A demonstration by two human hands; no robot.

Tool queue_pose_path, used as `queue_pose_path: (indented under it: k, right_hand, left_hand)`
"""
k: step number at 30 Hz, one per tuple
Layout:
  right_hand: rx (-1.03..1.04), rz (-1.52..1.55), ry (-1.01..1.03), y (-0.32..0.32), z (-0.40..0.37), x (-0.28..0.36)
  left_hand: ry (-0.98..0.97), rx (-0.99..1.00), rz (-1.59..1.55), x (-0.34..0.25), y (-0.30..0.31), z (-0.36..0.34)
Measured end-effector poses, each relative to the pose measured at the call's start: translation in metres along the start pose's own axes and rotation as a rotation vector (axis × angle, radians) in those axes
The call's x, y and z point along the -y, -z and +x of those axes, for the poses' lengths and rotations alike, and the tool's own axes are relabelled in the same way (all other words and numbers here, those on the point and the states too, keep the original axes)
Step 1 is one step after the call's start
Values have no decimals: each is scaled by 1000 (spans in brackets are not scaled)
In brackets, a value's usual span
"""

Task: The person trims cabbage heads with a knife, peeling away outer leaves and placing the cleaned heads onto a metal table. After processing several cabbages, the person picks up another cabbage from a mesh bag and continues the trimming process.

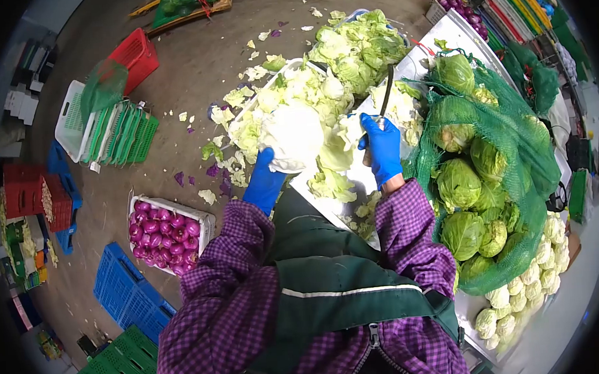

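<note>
My left hand (pixel 265 181), in a blue glove, holds a pale, peeled cabbage (pixel 292 138) from its lower left side. In my right hand (pixel 382 147), also blue-gloved, is a knife (pixel 388 91) with a dark curved blade pointing up and away. Loose cabbage leaves (pixel 331 92) are heaped beyond and around the cabbage, beside the metal table (pixel 321 198). To the right, a green net bag (pixel 539 172) lies open around several green cabbages (pixel 458 183).
Peeled cabbages (pixel 519 297) lie at the lower right. A crate of purple onions (pixel 164 236) stands on the floor at left, near blue pallets (pixel 129 290). Farther back are a red crate (pixel 134 60) and green crates (pixel 119 136). Leaf scraps litter the floor.
</note>
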State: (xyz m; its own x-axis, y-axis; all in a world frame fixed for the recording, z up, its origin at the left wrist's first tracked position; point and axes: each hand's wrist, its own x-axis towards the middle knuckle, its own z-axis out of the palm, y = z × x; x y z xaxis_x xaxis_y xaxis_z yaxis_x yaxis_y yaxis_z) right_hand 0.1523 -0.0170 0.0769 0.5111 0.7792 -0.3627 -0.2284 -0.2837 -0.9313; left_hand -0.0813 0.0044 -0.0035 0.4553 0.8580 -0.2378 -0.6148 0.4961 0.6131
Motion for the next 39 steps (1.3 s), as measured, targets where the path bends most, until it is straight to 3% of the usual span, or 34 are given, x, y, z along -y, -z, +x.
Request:
queue_pose_path:
  k: [3,5,7,9,11,13,14,18,21,25,30,32,35,36,39]
  right_hand:
    - [5,-54,-17,6,-3,0]
    - [137,-232,102,-9,-22,9]
    - [216,-400,571,-24,-32,3]
    - [232,-463,629,-36,-41,6]
    - [231,-228,748,-43,-30,-6]
    - [239,-119,240,-32,-24,6]
    - [191,85,216,-31,-22,10]
    - [342,113,21,-12,-15,18]
    - [410,-49,-6,-11,-30,19]
    - [295,27,90,-11,-19,6]
    - [251,-9,175,-12,-26,9]
    - [136,-267,482,-13,-26,6]
    - [-2,-402,639,-8,-20,10]
    - [-21,-397,489,-3,-18,13]
    - [-36,-125,347,8,-17,25]
  left_hand:
    - [-16,94,-209,9,16,17]
    - [-126,-102,-169,14,8,20]
    - [-101,-50,-123,3,-14,16]
    - [-76,7,-76,-1,-27,14]
    - [-19,164,-150,-1,-30,13]
    - [56,176,-334,-6,-36,9]
    - [133,192,-521,-8,-39,9]
    - [224,165,-416,-17,-38,8]
    - [317,153,-309,-20,-39,11]
    - [403,-24,-357,-15,-37,16]
    - [377,-27,-284,-21,-51,13]
    - [383,-52,-272,-20,-55,14]
    - [394,-74,-274,-19,-54,13]
    - [411,-45,-293,-19,-50,13]
    - [420,-11,-327,-14,-43,13]
